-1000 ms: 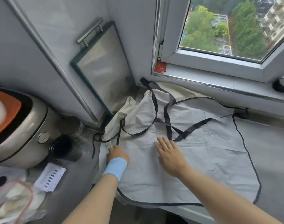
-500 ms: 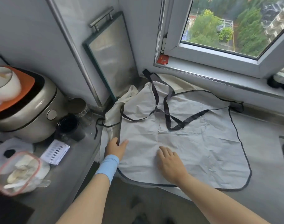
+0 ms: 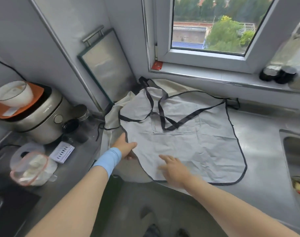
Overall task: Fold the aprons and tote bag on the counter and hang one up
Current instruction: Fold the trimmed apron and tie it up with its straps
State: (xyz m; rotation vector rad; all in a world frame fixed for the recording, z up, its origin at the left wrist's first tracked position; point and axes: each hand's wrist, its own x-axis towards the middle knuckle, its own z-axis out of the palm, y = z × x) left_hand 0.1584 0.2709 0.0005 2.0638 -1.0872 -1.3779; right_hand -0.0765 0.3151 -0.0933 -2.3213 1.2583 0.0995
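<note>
A light grey apron with black trim lies spread flat on the steel counter, its black straps crossed over the chest pocket. Under it, cream fabric sticks out at the left and back; I cannot tell whether that is the tote bag or another apron. My left hand, with a blue wristband, pinches the apron's left edge, thumb on top and fingers underneath. My right hand rests flat on the apron near its front hem, fingers straight.
A rice cooker with a bowl on top stands at the left, with dark jars, a card and a bagged item before it. A framed board leans in the corner. A sink is at the right. Dark jars sit on the windowsill.
My left hand went from resting by the apron's left edge to pinching it with the thumb on top. My right hand slid back toward the front hem. The camera pulled back.
</note>
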